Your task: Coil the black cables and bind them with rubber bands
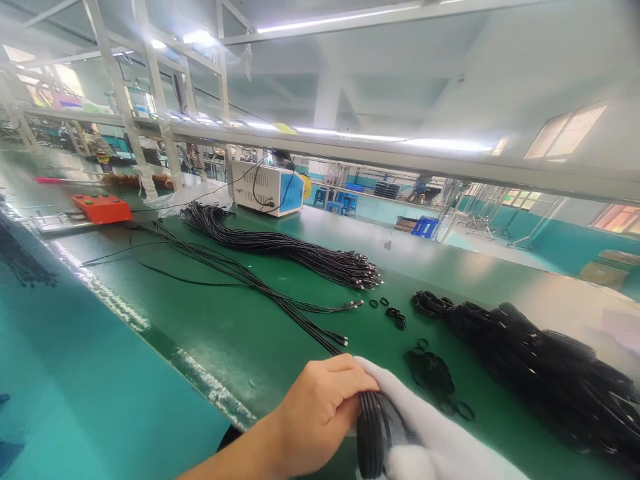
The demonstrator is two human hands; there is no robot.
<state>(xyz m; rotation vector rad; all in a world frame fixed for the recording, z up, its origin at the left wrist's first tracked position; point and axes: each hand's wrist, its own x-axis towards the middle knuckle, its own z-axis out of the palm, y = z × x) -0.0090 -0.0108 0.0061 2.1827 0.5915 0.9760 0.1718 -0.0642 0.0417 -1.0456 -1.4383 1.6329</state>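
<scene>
Coil (370, 437) is held in closed left hand (320, 407) | right hand (435, 423), white-gloved, is placed against coil; opening and grip cannot be told | cable bundle (285, 247) is laid at 11 o'clock

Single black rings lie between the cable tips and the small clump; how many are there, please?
2: the left ring lies nearer the cable tips, the right ring nearer the small clump. More may be hidden in that clump.

The left hand (320, 408) and forearm (253, 445) are left bare. The right hand (434, 427) is covered in white, somewhat blurred.
</scene>
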